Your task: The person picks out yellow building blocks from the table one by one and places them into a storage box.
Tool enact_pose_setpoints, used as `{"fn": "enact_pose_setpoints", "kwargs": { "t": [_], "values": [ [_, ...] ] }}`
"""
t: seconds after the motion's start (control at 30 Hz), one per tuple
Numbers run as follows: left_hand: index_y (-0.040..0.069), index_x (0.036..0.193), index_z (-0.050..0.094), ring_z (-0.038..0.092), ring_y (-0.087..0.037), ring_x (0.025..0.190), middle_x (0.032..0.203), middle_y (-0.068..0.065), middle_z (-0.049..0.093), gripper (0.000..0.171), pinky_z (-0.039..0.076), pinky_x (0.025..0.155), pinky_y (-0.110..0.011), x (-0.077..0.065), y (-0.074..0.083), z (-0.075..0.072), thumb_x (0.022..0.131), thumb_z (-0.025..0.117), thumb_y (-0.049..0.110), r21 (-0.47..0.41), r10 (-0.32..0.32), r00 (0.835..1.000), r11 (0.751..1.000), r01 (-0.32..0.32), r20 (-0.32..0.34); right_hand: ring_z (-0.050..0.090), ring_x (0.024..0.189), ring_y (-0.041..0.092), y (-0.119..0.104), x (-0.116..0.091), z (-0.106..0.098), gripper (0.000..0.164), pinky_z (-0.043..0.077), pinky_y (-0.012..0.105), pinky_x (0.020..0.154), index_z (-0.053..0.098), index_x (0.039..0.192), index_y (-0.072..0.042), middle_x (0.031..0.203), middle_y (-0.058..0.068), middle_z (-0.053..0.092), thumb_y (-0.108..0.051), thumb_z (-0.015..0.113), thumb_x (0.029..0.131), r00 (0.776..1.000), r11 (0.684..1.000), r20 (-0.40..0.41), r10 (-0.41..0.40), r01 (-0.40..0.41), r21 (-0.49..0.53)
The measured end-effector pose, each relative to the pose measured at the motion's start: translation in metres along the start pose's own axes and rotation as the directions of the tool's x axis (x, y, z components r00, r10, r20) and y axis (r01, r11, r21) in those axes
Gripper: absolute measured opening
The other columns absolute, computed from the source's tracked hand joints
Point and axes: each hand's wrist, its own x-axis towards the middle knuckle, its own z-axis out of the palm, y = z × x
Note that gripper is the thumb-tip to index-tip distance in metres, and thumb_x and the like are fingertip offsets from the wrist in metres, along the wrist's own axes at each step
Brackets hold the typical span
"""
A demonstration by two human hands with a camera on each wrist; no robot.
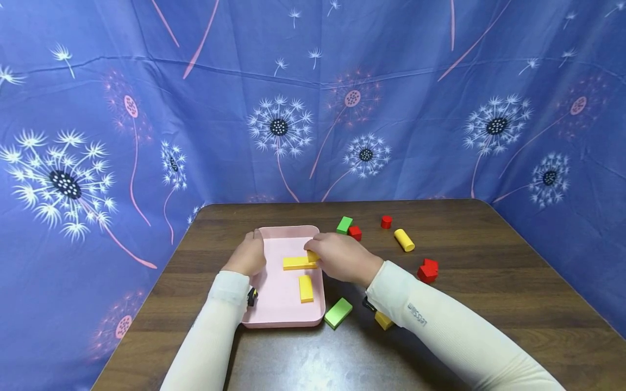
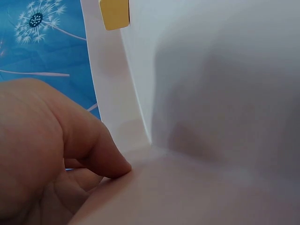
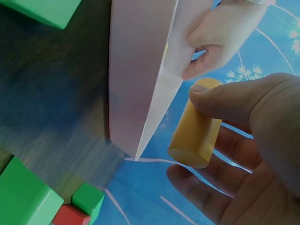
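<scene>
My left hand (image 1: 248, 254) grips the left edge of a pink tray (image 1: 281, 320); in the left wrist view its thumb (image 2: 96, 145) lies over the wall and pinches it. My right hand (image 1: 344, 258) holds a yellow cylinder (image 3: 197, 126) between thumb and fingers, above the tray's right side. Inside the tray lie a long yellow block (image 1: 297, 264) and a shorter yellow block (image 1: 306, 288). The right hand partly covers the cylinder and one end of the long block in the head view.
Right of the tray, a green block (image 1: 338, 313) and a yellow block (image 1: 383, 320), partly under the right sleeve, lie on the wooden table (image 1: 464, 239). Farther back are another green block (image 1: 344, 225), red blocks (image 1: 428, 270), a red cylinder (image 1: 386, 221) and a yellow cylinder (image 1: 404, 240).
</scene>
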Motion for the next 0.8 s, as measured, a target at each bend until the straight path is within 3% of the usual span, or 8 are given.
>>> {"fn": "enact_pose_setpoints", "kwargs": {
  "t": [0.2, 0.47, 0.8],
  "values": [
    [-0.018, 0.139, 0.016, 0.041, -0.04, 0.119, 0.136, -0.036, 0.032, 0.064, 0.036, 0.103, -0.049, 0.0, 0.0, -0.001, 0.089, 0.048, 0.005, 0.005, -0.005, 1.0, 1.0, 0.005, 0.008, 0.048, 0.068, 0.009, -0.006, 0.006, 0.0, 0.033, 0.051, 0.025, 0.061, 0.065, 0.109, -0.017, 0.082, -0.006, 0.054, -0.017, 0.076, 0.077, 1.0, 0.999, 0.006, -0.029, 0.029, -0.023],
    [-0.018, 0.139, 0.016, 0.041, -0.04, 0.12, 0.135, -0.036, 0.033, 0.064, 0.036, 0.103, -0.048, -0.001, 0.002, 0.0, 0.089, 0.048, 0.004, -0.008, -0.01, 1.0, 1.0, 0.01, 0.004, 0.047, 0.069, 0.008, -0.017, 0.012, 0.008, 0.025, 0.05, 0.026, 0.06, 0.064, 0.103, -0.018, 0.081, -0.008, 0.052, -0.02, 0.074, 0.08, 0.998, 0.998, 0.013, -0.063, 0.063, -0.007],
    [-0.016, 0.14, 0.017, 0.041, -0.039, 0.119, 0.137, -0.035, 0.033, 0.065, 0.035, 0.104, -0.048, -0.001, 0.001, 0.0, 0.089, 0.05, 0.005, -0.008, -0.022, 1.0, 1.0, 0.022, 0.007, 0.051, 0.073, 0.005, -0.028, 0.016, 0.014, 0.026, 0.055, 0.028, 0.069, 0.066, 0.106, -0.019, 0.087, -0.007, 0.058, -0.016, 0.071, 0.081, 0.997, 0.997, 0.033, -0.072, 0.071, 0.019]
  ]
}}
